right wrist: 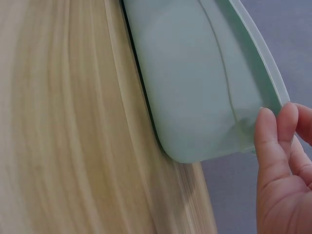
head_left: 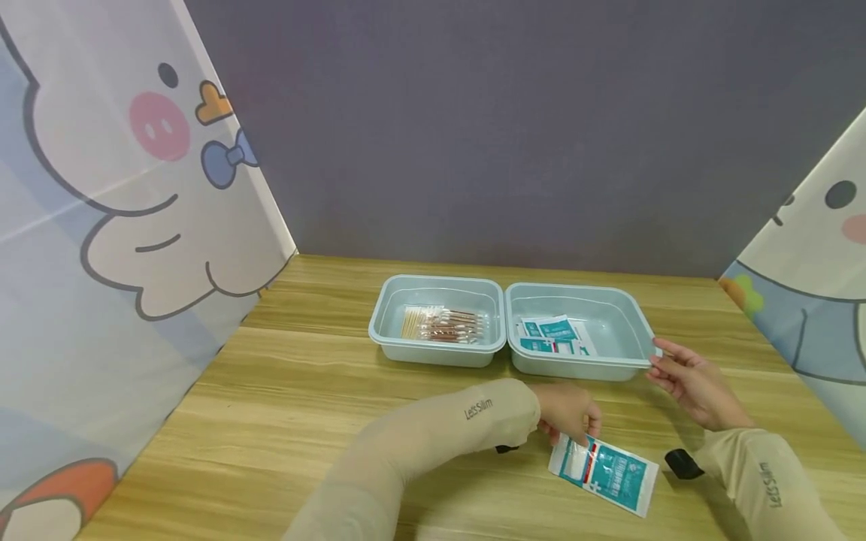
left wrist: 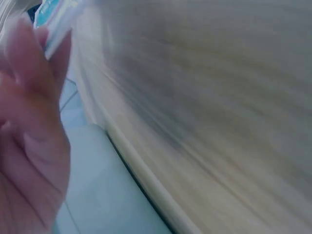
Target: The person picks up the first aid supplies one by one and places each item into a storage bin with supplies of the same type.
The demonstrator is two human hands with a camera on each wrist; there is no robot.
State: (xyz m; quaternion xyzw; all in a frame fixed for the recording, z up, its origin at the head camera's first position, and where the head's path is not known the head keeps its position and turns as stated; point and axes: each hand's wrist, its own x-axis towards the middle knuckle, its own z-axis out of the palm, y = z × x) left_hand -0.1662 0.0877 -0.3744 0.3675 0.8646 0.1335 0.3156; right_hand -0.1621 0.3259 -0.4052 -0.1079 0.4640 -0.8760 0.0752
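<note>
My left hand [head_left: 570, 409] pinches one end of a teal-and-white printed packet [head_left: 619, 475] low over the front right part of the table. In the left wrist view only a corner of that packet [left wrist: 48, 12] shows beyond the fingers. With thumb and fingers, my right hand [head_left: 700, 385] grips the front right corner of the right light-blue plastic tray [head_left: 582, 368]; the right wrist view shows the fingers on the rim of this tray [right wrist: 190, 83]. Several similar teal-and-white packets [head_left: 556, 330] lie in the left part of the tray.
A second light-blue tray [head_left: 440, 353] stands against the first one's left side, with clear bags of cotton swabs [head_left: 443, 325] in it. Both sit on a wood-grain table [head_left: 284, 391] before a dark grey panel [head_left: 473, 135]. Cartoon-printed cloths [head_left: 135, 225] hang at either side.
</note>
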